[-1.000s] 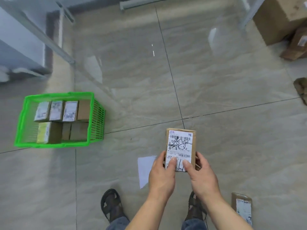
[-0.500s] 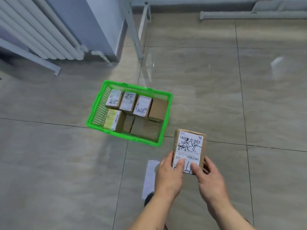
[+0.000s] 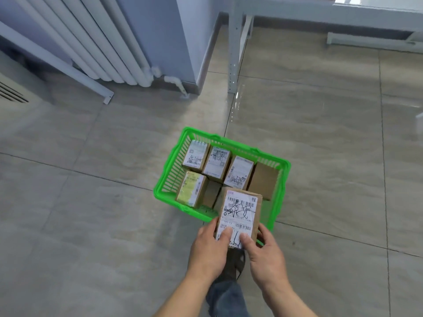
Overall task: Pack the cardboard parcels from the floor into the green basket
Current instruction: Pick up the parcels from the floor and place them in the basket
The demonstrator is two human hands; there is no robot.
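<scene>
Jutting forward from both hands' grip, parcel [image 3: 239, 216] overlaps basket [image 3: 167, 172]

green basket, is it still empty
No, the green basket already holds several cardboard parcels, while both hands hold another labelled parcel over its near edge.

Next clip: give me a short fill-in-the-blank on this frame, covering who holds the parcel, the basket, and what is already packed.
1. The labelled parcel is held by ____ hands, the left hand and the right hand.
2. The basket on the floor is coloured ____.
3. The held parcel's white label faces ____, toward the camera.
4. The white radiator stands against the wall on the basket's ____ side in the picture.

Missing words: both; green; up; left
</scene>
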